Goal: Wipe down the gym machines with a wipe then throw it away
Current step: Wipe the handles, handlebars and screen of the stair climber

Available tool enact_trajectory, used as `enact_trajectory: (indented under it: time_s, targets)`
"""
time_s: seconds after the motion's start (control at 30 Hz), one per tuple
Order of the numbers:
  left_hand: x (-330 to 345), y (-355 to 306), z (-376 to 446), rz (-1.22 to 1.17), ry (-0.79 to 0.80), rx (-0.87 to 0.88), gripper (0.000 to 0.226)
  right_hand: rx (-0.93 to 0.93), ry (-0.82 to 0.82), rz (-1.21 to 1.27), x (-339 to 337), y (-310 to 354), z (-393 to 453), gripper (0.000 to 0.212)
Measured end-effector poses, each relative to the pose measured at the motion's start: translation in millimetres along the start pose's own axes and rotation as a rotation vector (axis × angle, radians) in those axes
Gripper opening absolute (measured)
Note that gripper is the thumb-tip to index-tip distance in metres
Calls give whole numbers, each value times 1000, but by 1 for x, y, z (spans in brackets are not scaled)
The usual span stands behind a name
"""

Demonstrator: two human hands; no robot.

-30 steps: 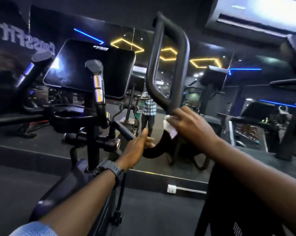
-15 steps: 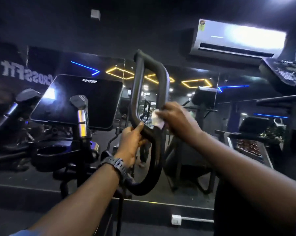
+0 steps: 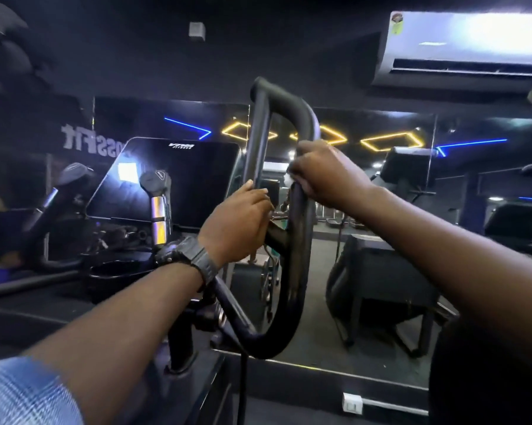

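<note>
A black looped handlebar (image 3: pixel 298 271) of an elliptical machine rises in the middle of the view. My left hand (image 3: pixel 237 225), with a dark watch on its wrist, grips the loop's left bar. My right hand (image 3: pixel 326 176) is closed around the right bar higher up, pressing a white wipe (image 3: pixel 289 173) against it; only a small edge of the wipe shows at my fingers. The machine's dark console screen (image 3: pixel 173 179) sits to the left of the loop.
A short chrome-banded grip post (image 3: pixel 158 207) stands before the console. A wall mirror (image 3: pixel 381 240) behind reflects ceiling lights and other machines. An air conditioner (image 3: pixel 461 47) hangs at the upper right. A white socket (image 3: pixel 352 403) sits low on the wall.
My right hand has slid the wipe higher up the right bar and now covers most of it. My left hand has closed firmly on the left bar. The view has tilted upward.
</note>
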State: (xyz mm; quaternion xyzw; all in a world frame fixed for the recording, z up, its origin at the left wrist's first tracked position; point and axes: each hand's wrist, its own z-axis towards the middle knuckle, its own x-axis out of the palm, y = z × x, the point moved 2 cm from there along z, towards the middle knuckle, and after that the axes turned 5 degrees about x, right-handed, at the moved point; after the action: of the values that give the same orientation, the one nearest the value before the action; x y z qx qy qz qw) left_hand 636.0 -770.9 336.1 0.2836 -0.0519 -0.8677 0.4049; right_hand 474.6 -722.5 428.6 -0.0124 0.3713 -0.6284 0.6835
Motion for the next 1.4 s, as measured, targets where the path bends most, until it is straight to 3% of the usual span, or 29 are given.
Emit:
enact_trajectory:
  time_s: [0.1, 0.2, 0.4, 0.63, 0.83, 1.03, 1.1, 1.27, 1.4]
  targets:
    - [-4, 8, -6, 20, 4, 101, 31, -132, 105, -46, 6, 28, -23, 18]
    - [-7, 16, -9, 61, 70, 183, 31, -257, 201, 76, 3, 40, -46, 27]
    - [-4, 18, -13, 15, 41, 160, 38, -70, 14, -31, 8, -3, 7, 22]
    - [-12, 19, -9, 107, 206, 139, 52, -189, 169, 301, 12, 24, -57, 18]
    - [-17, 14, -4, 74, 253, 68, 50, 61, -72, 340, 7, -9, -3, 18]
    - [-17, 14, 7, 52, 276, 55, 46, -200, 105, 292, 13, 25, -66, 25]
    - [-15, 13, 9, 34, 261, 34, 43, -185, 76, 277, 11, 15, -53, 21]
    - [-13, 11, 12, -3, 163, -24, 36, 86, -129, 253, 1, -22, -3, 17]
    - [-10, 14, 13, 13, 174, -5, 34, -10, -45, 263, 8, 10, -42, 18]
